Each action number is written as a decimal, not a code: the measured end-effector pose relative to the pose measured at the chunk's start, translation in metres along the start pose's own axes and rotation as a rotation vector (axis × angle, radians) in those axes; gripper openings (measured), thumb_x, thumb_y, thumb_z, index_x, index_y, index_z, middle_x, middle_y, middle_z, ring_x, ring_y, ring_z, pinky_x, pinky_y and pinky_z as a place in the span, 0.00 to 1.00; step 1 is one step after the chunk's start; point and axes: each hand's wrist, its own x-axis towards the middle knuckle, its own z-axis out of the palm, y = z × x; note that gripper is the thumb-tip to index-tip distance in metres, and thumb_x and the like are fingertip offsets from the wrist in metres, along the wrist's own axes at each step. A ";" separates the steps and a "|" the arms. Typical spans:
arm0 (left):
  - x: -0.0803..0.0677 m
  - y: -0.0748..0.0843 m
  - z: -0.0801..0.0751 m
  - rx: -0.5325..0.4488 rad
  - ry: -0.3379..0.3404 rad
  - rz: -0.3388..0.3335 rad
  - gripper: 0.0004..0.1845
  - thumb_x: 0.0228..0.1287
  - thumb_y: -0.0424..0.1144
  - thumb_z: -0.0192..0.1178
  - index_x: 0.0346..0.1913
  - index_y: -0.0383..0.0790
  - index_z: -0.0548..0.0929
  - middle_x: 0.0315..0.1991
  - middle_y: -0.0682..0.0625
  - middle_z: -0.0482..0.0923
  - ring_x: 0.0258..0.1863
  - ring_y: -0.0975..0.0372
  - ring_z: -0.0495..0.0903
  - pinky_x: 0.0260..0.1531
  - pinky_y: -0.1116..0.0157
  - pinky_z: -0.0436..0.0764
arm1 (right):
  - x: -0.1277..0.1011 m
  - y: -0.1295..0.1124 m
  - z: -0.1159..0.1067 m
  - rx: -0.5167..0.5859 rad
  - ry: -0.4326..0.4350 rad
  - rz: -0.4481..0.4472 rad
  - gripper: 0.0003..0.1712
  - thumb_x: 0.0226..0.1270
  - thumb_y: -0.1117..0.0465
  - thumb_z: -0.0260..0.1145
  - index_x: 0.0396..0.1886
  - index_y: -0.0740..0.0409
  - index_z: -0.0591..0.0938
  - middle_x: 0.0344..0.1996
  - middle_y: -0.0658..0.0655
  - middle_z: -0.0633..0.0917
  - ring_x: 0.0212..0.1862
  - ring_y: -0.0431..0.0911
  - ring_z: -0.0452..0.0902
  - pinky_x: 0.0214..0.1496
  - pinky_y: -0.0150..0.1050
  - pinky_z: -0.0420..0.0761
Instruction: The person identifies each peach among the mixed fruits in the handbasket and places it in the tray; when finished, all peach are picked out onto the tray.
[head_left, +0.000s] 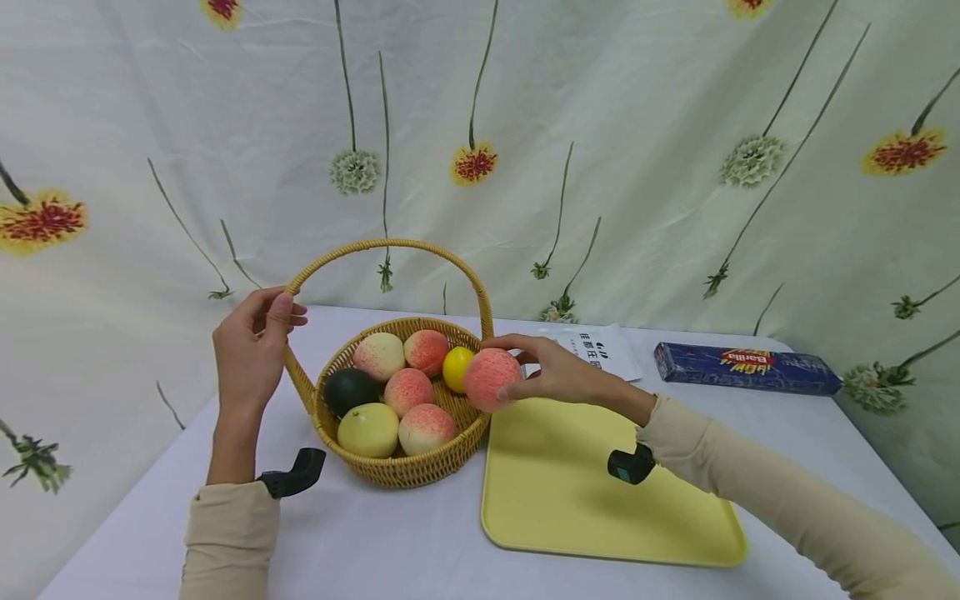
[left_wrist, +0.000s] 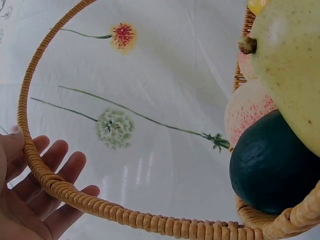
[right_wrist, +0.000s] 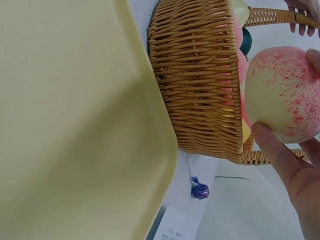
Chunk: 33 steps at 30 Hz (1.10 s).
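Observation:
A wicker basket point(head_left: 420, 472) with a tall arched handle point(head_left: 390, 242) stands on the white-covered table. My left hand point(head_left: 251, 350) holds the left side of that handle between thumb and fingers. At the basket's right rim, my right hand point(head_left: 551, 367) grips a pink-speckled peach point(head_left: 491, 381), fingers on its far side and thumb on the near side. Inside the basket lie several more peaches point(head_left: 409, 392), a yellow lemon-like fruit point(head_left: 457, 370), a dark green avocado-like fruit point(left_wrist: 272, 165) and a pale yellow-green fruit point(head_left: 367, 430).
A yellow tray point(head_left: 600, 500) lies right of the basket, under my right forearm. Behind it are a white packet point(head_left: 600, 350) and a blue Barilla box point(head_left: 750, 369). A purple-wrapped lollipop point(right_wrist: 200, 190) lies near the basket. A flowered curtain point(head_left: 637, 125) hangs behind.

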 end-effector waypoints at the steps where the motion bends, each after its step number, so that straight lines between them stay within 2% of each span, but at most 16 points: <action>1: 0.000 0.000 0.000 -0.001 0.000 0.000 0.21 0.72 0.50 0.50 0.53 0.38 0.80 0.38 0.52 0.81 0.35 0.75 0.79 0.40 0.81 0.76 | -0.001 0.001 0.000 0.009 0.002 0.000 0.35 0.60 0.60 0.68 0.68 0.56 0.68 0.63 0.55 0.71 0.49 0.49 0.77 0.43 0.41 0.82; 10: 0.000 0.001 0.000 0.008 -0.004 -0.008 0.21 0.71 0.51 0.50 0.54 0.39 0.80 0.39 0.48 0.82 0.34 0.76 0.79 0.41 0.79 0.75 | -0.011 0.010 -0.003 0.066 0.022 0.022 0.33 0.59 0.61 0.68 0.65 0.56 0.70 0.61 0.57 0.73 0.51 0.51 0.76 0.46 0.43 0.82; 22: 0.000 -0.002 -0.001 -0.012 0.009 0.018 0.21 0.72 0.50 0.51 0.53 0.37 0.80 0.35 0.57 0.81 0.34 0.75 0.79 0.39 0.82 0.76 | -0.021 0.023 -0.006 0.088 0.052 0.034 0.35 0.57 0.64 0.69 0.65 0.59 0.68 0.62 0.59 0.70 0.57 0.53 0.74 0.51 0.43 0.81; 27: 0.000 -0.001 -0.001 -0.012 0.012 0.019 0.20 0.71 0.49 0.51 0.53 0.37 0.80 0.35 0.57 0.81 0.34 0.75 0.79 0.39 0.82 0.76 | -0.024 0.028 -0.007 0.100 0.052 0.038 0.36 0.57 0.64 0.69 0.65 0.61 0.67 0.62 0.60 0.70 0.57 0.54 0.74 0.53 0.45 0.80; 33: 0.000 -0.002 0.000 -0.015 0.011 0.020 0.21 0.71 0.50 0.51 0.53 0.37 0.80 0.36 0.56 0.81 0.34 0.74 0.79 0.39 0.82 0.76 | -0.028 0.038 -0.007 0.113 0.052 0.063 0.35 0.56 0.64 0.70 0.64 0.58 0.68 0.61 0.59 0.70 0.57 0.53 0.74 0.55 0.46 0.79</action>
